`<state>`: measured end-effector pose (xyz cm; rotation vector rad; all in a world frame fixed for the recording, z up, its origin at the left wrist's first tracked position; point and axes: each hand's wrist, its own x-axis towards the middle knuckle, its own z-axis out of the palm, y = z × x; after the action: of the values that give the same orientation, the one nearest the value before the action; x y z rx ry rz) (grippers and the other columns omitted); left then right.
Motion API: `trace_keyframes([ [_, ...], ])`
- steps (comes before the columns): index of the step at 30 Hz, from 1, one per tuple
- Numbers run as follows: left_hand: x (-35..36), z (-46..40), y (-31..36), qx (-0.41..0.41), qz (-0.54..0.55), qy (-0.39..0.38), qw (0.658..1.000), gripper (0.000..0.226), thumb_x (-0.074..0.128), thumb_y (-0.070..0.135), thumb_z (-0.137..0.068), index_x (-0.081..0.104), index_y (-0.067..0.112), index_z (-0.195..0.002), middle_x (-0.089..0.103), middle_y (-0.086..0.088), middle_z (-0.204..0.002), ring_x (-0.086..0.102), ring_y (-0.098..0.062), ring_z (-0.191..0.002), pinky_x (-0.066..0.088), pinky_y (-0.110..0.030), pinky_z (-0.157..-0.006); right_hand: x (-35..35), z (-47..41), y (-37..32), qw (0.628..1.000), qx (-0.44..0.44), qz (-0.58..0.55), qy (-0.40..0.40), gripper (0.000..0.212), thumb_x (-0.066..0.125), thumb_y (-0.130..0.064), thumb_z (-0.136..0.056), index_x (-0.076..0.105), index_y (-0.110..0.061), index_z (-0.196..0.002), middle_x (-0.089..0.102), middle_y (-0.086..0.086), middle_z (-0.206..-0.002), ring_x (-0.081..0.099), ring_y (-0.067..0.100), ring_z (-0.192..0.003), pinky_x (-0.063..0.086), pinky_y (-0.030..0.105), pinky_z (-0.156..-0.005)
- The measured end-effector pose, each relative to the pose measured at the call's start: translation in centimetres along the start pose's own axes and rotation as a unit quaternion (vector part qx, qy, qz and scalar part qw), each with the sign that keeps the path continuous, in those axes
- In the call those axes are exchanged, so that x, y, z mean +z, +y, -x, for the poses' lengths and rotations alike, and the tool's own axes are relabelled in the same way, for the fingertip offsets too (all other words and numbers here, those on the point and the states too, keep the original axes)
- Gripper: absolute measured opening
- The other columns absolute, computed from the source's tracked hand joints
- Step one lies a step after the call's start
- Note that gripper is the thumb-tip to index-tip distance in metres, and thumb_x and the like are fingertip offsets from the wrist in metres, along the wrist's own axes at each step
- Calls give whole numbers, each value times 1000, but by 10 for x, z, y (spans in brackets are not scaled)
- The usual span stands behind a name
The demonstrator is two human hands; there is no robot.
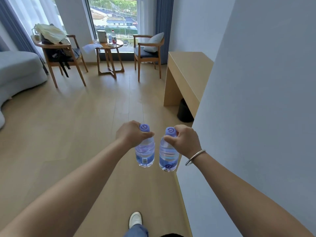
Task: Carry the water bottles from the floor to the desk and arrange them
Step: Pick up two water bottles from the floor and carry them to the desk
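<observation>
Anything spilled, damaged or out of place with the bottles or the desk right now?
Nothing stands out. The left hand and right hand each hold a capped, upright bottle by the neck: left bottle, right bottle. No spill shows. The desk looks intact.

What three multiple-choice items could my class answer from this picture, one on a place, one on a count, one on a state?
1. Where is the desk?
A. ahead on the right, against the wall
B. under the window
C. behind the sofa

2. How many bottles are being carried?
A. one
B. two
C. four

3. How are the bottles held?
A. lying flat on open palms
B. tucked under the arms
C. upright, gripped near the caps

Answers:
1. A, the desk runs along the right wall.
2. B, the left hand holds the left bottle and the right hand the right bottle.
3. C, fingers wrap the necks just below the purple caps, bases hanging down.
</observation>
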<state>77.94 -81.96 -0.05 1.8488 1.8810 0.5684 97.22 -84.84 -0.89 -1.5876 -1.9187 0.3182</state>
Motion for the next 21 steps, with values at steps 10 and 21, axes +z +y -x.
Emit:
trace_keyframes([
  [10, -61, -195, -1, 81, -20, 9, 997, 54, 70, 51, -71, 37, 18, -45, 35, 5, -43, 30, -12, -42, 23, -24, -44, 40, -179, -14, 996, 39, -13, 73, 44, 71, -31, -76, 37, -10, -57, 34, -1, -53, 36, 21, -54, 28, 29, -51],
  [21, -58, -352, -10, 80, -14, -7, 997, 53, 69, 52, -70, 38, 18, -45, 37, 6, -42, 33, -11, -41, 24, -23, -43, 79, -325, 25, 996, 60, 13, 67, 40, 69, -30, -74, 41, -8, -57, 41, 6, -56, 35, 19, -53, 26, 29, -48],
])
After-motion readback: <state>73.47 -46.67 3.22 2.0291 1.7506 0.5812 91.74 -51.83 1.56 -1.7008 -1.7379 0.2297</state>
